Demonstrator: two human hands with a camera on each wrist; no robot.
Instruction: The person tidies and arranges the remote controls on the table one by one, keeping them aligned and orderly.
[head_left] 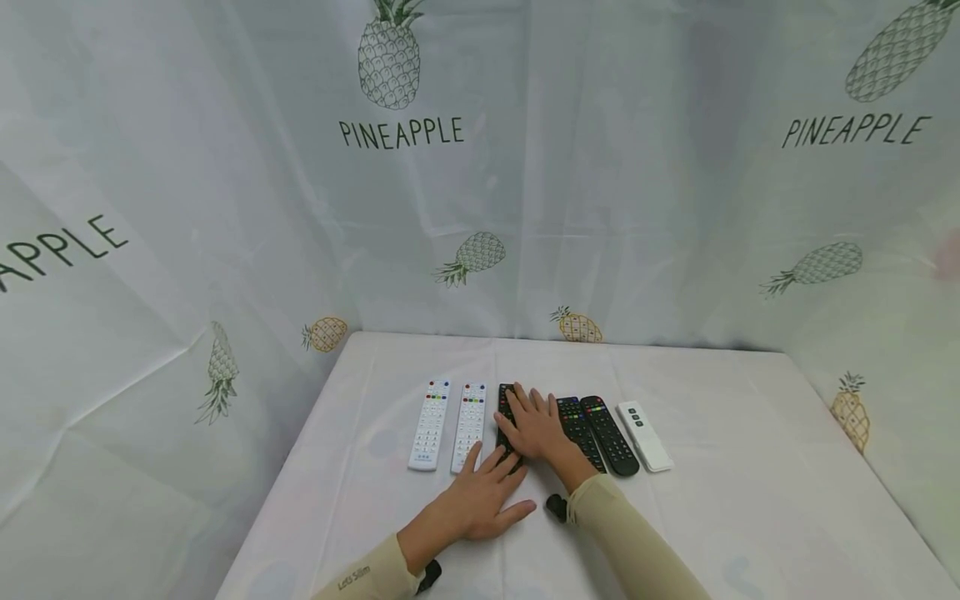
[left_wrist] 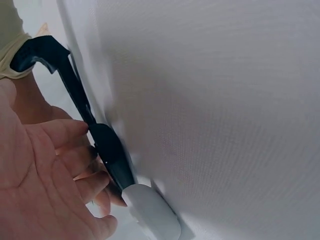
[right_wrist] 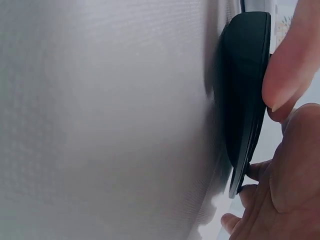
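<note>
Remotes lie in a row across the bench [head_left: 360,517], and both hands meet at one black remote [head_left: 506,408] in the middle of that row. The right hand [head_left: 536,425] lies flat on top of it, fingers straight and spread, covering most of its length, so only the far end shows beyond the fingertips. The left hand [head_left: 480,500] rests open on the cloth at the near end of the same remote, fingers straight and touching its near edge. Judging by this, the right hand pins the remote while the left squares it up with its neighbours.

To the left of the hands lie two white remotes [head_left: 448,425], side by side and parallel. To the right of the right hand lie two more black remotes [head_left: 600,433] and then a small white remote [head_left: 643,435], all slightly angled.

Both wrist views sit very close to the cloth, which fills most of each picture as a grey blur. The right wrist view shows a dark rounded remote edge-on with a fingertip against it; the left wrist view shows an open palm beside a dark edge. Neither shows buttons or markings. A small black object [head_left: 556,506] by the right sleeve is too small to identify.
</note>
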